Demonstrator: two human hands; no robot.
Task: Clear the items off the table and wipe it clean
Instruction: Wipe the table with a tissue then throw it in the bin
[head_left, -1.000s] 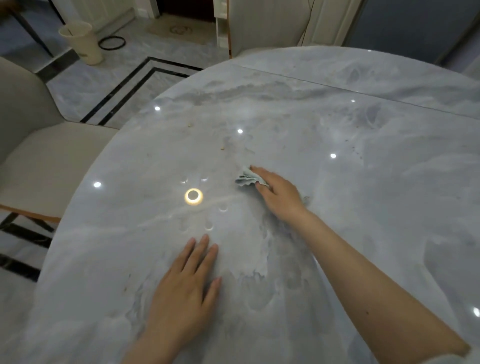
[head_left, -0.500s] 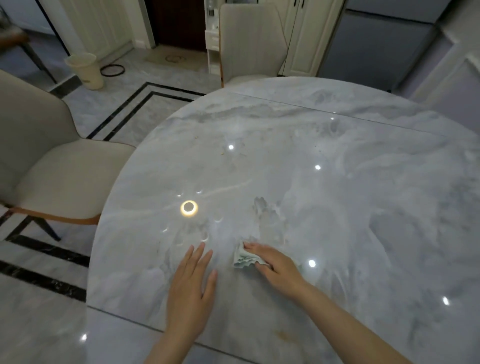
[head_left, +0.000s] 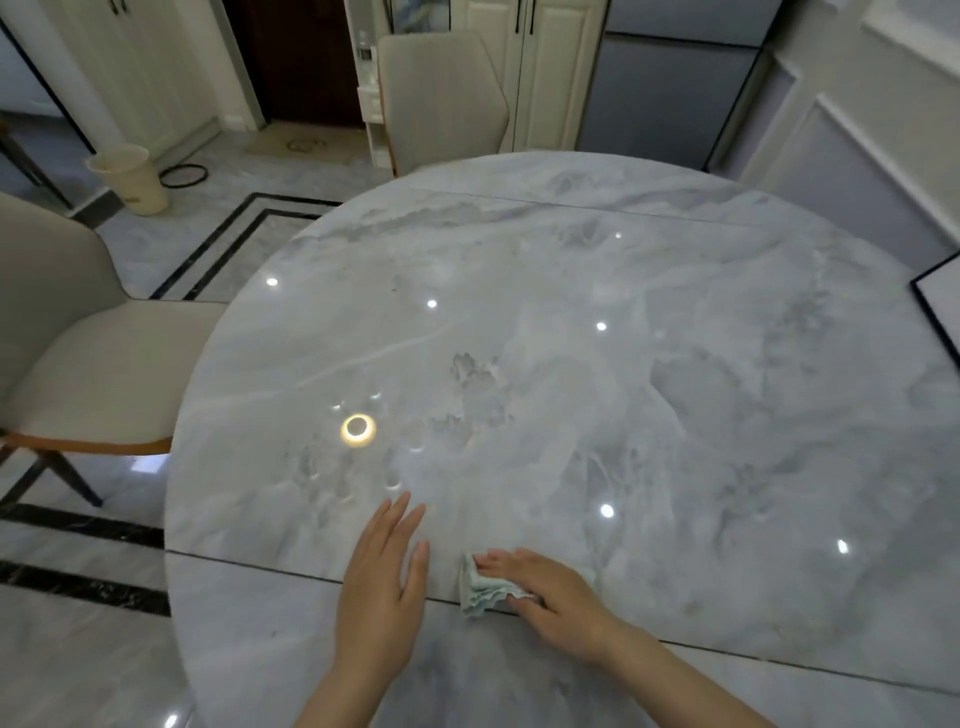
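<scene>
The round grey marble table (head_left: 597, 322) fills most of the view, with wet smears across its middle. My right hand (head_left: 550, 597) presses a folded pale green cloth (head_left: 485, 592) flat onto the top, near the seam close to the front edge. The fingers lie straight over the cloth. My left hand (head_left: 382, 582) rests flat on the table just left of the cloth, fingers spread and holding nothing.
A beige chair (head_left: 78, 364) stands at the table's left side and another chair (head_left: 441, 93) at the far side. A cream bin (head_left: 127, 176) sits on the floor at the back left. A dark-framed panel (head_left: 940, 306) shows at the right edge.
My right hand has dragged the cloth from the middle of the table back toward the front edge. My left hand has stayed flat on the top while the camera pulled back.
</scene>
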